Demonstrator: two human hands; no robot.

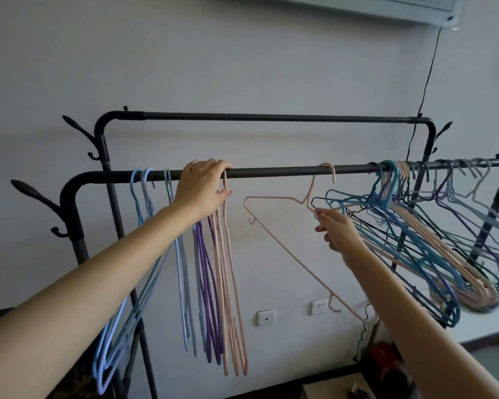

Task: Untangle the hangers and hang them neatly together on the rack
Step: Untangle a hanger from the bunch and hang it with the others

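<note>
A black rack has a near rail [271, 171] across the middle of the view. Sorted hangers hang on its left part: blue [136, 197], purple [203, 283] and pink [228, 283]. My left hand [202, 188] is at the rail with its fingers curled over the bar, holding the hook of a pink hanger in that group. One pink hanger [288, 240] hangs alone at mid-rail, tilted. My right hand [333, 228] pinches a thin wire beside that hanger's neck, at the edge of the tangled bunch [409, 243] of blue, pink and dark hangers on the right.
A second, higher rail [271, 117] runs behind. Coat hooks [32, 194] stick out at the rack's left end. A black cable [428, 79] drops from an air conditioner [386, 7]. Wall sockets [319, 306] sit low on the wall.
</note>
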